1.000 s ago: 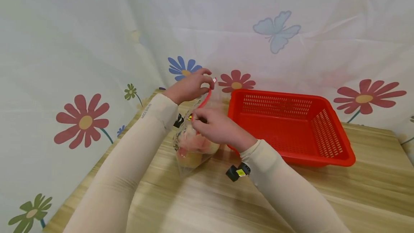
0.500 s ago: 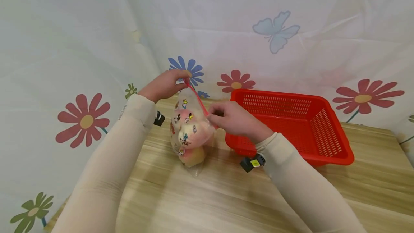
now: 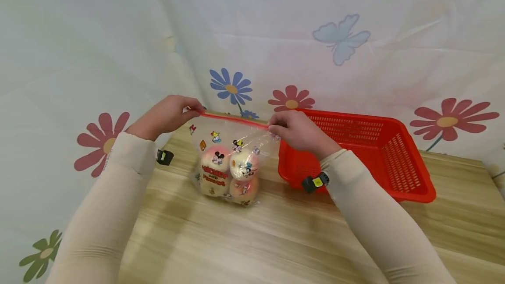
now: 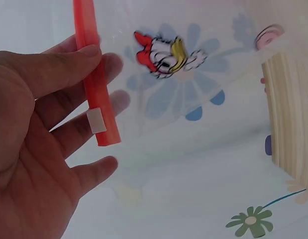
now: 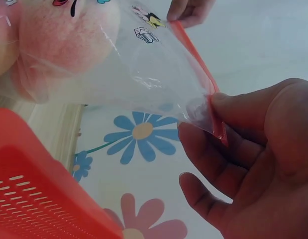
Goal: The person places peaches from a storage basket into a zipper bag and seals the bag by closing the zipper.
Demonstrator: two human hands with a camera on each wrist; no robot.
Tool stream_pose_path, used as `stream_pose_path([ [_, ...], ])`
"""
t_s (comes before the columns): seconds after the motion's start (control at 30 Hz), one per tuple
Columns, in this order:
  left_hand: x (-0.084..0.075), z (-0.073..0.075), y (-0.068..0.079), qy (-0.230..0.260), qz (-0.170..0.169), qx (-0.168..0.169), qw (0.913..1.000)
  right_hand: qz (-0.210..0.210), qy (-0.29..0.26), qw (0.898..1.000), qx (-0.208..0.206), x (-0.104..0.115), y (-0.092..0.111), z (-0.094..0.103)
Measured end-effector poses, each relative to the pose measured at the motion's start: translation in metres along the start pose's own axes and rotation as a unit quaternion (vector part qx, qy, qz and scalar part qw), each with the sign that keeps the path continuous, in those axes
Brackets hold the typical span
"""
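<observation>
A clear zip bag (image 3: pixel 229 137) printed with cartoon figures hangs between my hands, its red zip strip (image 3: pixel 236 119) stretched almost straight across the top. Several round, pink-and-cream peaches (image 3: pixel 243 165) sit in its lower part, close over the table. My left hand (image 3: pixel 169 113) pinches the left end of the strip between thumb and fingers; a small white slider (image 4: pixel 96 120) shows just below that grip in the left wrist view. At the opposite end, my right hand (image 3: pixel 297 130) pinches the strip's corner with thumb and forefinger, as the right wrist view shows (image 5: pixel 243 149).
A red plastic basket (image 3: pixel 355 154) with slotted walls stands just right of the bag, partly behind my right hand and forearm. The wooden table (image 3: pixel 252 240) runs back to a white cloth backdrop (image 3: pixel 252 34) printed with flowers and a butterfly.
My hands have moved apart, the left going left and the right going right. The bag has turned to face me with its strip pulled out across. The basket stays in place.
</observation>
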State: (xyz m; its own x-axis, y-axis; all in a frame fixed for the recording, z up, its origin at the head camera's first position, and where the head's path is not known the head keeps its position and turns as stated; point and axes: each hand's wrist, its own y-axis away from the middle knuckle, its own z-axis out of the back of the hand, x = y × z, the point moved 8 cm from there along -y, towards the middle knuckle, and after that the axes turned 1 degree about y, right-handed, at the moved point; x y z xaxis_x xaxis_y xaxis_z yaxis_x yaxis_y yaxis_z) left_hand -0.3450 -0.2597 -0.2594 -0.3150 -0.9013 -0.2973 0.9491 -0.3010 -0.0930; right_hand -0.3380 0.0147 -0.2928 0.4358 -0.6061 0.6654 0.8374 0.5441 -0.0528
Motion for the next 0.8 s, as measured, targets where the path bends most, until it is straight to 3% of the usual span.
stream_pose_path([
  [0.13,-0.002,0.010,0.018,0.018,0.002,0.008,0.9998,0.021,0.006,1.000,-0.003,0.008,0.003,0.003],
  [0.3,0.003,0.017,0.045,0.062,0.025,0.061,0.9959,0.060,-0.002,0.998,0.029,0.030,0.016,0.000],
  [0.43,-0.001,0.021,0.069,0.102,0.031,0.117,0.9873,0.078,0.003,0.995,0.061,0.046,0.031,-0.003],
  [0.53,-0.004,0.023,0.081,0.152,0.040,0.167,0.9734,0.085,0.006,0.993,0.077,0.053,0.040,-0.003],
  [0.67,-0.006,0.021,0.079,0.188,0.034,0.209,0.9589,0.069,-0.006,0.994,0.085,0.048,0.039,0.000],
  [0.8,0.004,0.004,0.055,0.173,0.026,0.222,0.9592,0.052,-0.021,0.995,0.080,0.030,0.020,-0.004],
])
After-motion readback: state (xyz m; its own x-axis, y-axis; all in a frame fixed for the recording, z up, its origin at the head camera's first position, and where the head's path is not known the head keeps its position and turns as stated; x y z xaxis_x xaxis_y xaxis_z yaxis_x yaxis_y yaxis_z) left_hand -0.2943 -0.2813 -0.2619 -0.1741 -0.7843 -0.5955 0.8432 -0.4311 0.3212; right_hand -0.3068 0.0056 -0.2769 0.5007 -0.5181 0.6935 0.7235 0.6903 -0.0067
